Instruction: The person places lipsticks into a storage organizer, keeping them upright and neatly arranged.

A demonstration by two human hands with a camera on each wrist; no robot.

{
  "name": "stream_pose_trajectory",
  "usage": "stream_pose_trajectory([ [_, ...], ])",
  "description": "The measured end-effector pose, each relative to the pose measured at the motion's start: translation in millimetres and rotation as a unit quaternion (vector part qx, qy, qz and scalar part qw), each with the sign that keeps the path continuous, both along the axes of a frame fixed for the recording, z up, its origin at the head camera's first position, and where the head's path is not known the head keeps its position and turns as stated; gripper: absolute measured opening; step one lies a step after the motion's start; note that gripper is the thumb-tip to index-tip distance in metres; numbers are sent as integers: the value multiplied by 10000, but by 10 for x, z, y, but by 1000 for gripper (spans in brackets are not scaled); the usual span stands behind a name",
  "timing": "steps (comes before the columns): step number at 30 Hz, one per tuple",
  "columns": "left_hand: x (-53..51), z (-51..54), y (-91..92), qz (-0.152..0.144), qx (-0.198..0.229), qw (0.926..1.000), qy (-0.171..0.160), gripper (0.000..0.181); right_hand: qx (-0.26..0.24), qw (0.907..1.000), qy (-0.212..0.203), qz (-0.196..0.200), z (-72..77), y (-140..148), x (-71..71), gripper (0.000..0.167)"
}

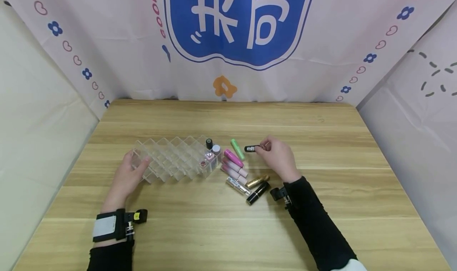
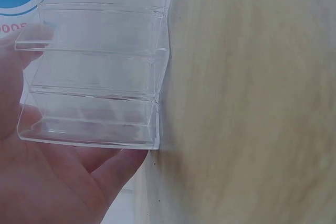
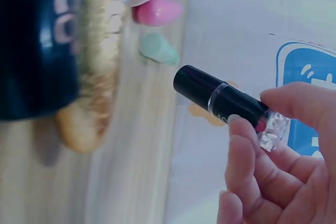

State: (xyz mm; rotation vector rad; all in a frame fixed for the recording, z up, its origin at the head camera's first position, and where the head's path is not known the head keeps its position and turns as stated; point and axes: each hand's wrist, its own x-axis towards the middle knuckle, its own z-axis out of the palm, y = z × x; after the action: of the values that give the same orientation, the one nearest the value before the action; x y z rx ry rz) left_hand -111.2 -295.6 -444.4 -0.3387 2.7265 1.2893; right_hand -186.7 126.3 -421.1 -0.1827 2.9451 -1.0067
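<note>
A clear acrylic lipstick organizer (image 1: 168, 158) with slanted compartments stands on the table. My left hand (image 1: 125, 175) holds its left end, the thumb on the near side and other fingers round the end wall (image 2: 89, 142). Several lipsticks stand in its right end, among them one with a black cap (image 1: 209, 143) and one with a whitish cap (image 1: 216, 148). To the right, my right hand (image 1: 280, 158) pinches a black lipstick (image 3: 210, 93) with a silver band by its clear end. The lipstick points leftward, past the loose tubes.
Between organizer and right hand lie a green tube (image 1: 237, 149), a magenta tube (image 1: 233, 158), pale pink tubes (image 1: 234, 170), a silver tube (image 1: 238, 186), a gold tube (image 1: 257, 181) and a black lipstick (image 1: 258, 193). A printed cloth (image 1: 143, 76) hangs behind the wooden table (image 1: 200, 231).
</note>
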Motion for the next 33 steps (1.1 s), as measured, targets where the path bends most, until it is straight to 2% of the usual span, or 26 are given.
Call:
stream_pose_trajectory([
  [6,-5,-16,-1,-7,-100,9999,-133,86,-351,9992,215,-4,70,-36,2,24],
  [13,-6,-23,4,-18,-77,9997,-227,88,-621,9977,280,-52,178,-99,-6,26],
  [25,14,-27,-8,-14,103,9999,38,84,-1145,9921,516,47,335,-273,-2,29],
  [33,1,-16,-3,-15,109,9999,73,84,-1176,9902,727,212,404,-427,-15,27],
])
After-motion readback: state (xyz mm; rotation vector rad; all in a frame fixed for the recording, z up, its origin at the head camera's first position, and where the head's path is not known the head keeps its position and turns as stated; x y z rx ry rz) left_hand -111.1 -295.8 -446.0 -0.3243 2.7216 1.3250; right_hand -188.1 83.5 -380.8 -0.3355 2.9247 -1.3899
